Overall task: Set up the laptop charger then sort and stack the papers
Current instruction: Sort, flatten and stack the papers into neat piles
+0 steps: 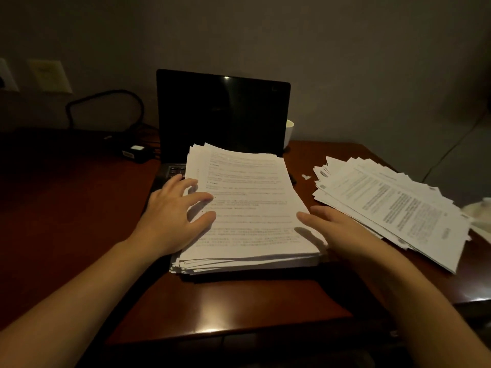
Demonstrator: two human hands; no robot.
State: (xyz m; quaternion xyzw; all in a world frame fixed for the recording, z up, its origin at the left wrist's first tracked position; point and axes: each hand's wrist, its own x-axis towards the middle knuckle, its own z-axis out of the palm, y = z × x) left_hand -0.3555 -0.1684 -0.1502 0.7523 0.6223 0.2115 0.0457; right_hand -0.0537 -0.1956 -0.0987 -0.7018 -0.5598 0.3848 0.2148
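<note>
A thick stack of printed papers (247,208) lies on the keyboard of an open black laptop (221,112) whose screen is dark. My left hand (172,211) rests on the stack's left edge with its fingers spread over the top sheet. My right hand (332,229) lies against the stack's right edge, fingers straight. A second, fanned-out pile of papers (393,208) is spread on the right of the desk. The charger brick (135,153) sits left of the laptop, with its black cable (106,96) looping up toward wall outlets (8,78).
The dark wooden desk (79,197) has bare surface at the left and front. A white cup (289,134) stands behind the laptop's right side. A small paper scrap (306,177) lies between the piles. Something white (481,208) sits at the right edge.
</note>
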